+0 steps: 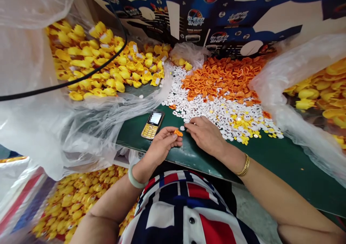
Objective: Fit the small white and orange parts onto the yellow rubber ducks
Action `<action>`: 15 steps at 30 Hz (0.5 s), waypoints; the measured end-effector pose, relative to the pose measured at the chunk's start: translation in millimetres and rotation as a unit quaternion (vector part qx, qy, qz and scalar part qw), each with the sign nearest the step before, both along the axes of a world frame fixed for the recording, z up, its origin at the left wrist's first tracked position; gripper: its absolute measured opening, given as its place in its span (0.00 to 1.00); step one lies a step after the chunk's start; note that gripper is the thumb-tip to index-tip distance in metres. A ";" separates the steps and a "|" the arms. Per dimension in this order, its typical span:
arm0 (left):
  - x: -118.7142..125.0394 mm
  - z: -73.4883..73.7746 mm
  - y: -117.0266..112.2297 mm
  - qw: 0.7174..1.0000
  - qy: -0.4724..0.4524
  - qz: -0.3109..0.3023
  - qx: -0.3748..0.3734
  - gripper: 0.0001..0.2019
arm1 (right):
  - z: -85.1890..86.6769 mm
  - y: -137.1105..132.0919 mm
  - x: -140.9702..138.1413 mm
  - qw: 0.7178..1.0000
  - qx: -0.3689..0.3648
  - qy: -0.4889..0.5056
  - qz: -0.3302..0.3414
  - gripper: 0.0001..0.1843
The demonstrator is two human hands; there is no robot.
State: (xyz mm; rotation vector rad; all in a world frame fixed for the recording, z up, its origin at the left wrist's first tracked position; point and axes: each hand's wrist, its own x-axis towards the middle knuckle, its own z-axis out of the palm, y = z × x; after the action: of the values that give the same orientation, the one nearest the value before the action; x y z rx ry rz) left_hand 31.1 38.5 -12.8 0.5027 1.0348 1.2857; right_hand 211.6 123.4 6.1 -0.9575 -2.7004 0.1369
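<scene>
Filling most of the view, heaps of yellow rubber ducks piled against clear plastic bags, with the largest heap at upper left, a second heap at right and a third heap down below the tabletop edge, and a blue printed cardboard box standing behind them all. Stretching across the middle, a green tabletop carrying a dense spread of orange duck bills beside a broader scatter of white dotted plastic pieces, mixed with small yellow pieces toward the right. Lying on bare green surface just left of the hands, a gold mobile phone with its screen blurred. Reaching in from the bottom of the view above a striped shirt, both forearms angling inward toward each other, wrists close to the tabletop edge. Turned palm up with fingers curled, the left hand, wearing a pale green bangle, gripping a single orange bill at its fingertips. Lying palm down just beside it, the right hand, wearing a gold bracelet, fingers stretched toward that bill and almost touching it, with a lone white piece just beyond them; whether those fingers pinch anything, impossible to tell.
</scene>
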 end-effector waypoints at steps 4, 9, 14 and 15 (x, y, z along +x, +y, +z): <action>-0.6 -0.3 -0.1 0.998 -0.056 0.014 -0.005 0.16 | -9.3 2.8 -17.5 0.999 0.022 -0.025 0.008 0.09; -2.2 -0.1 -1.9 0.999 -0.054 0.000 0.000 0.12 | -15.5 1.8 -15.4 0.999 -0.021 0.042 0.014 0.07; -3.0 -3.2 -1.2 0.999 -0.019 -0.033 0.007 0.15 | -8.5 -2.9 -3.1 0.935 -0.254 0.249 -0.021 0.04; -2.7 -4.8 -1.0 0.999 -0.006 -0.041 0.006 0.17 | -7.2 -4.3 -1.3 0.913 -0.300 0.276 -0.029 0.05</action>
State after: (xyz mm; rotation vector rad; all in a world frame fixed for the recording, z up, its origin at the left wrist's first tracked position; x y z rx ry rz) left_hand 28.3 37.5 -17.6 0.5408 0.9878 1.2210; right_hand 210.3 119.1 -1.1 -0.9536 -2.1135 1.0994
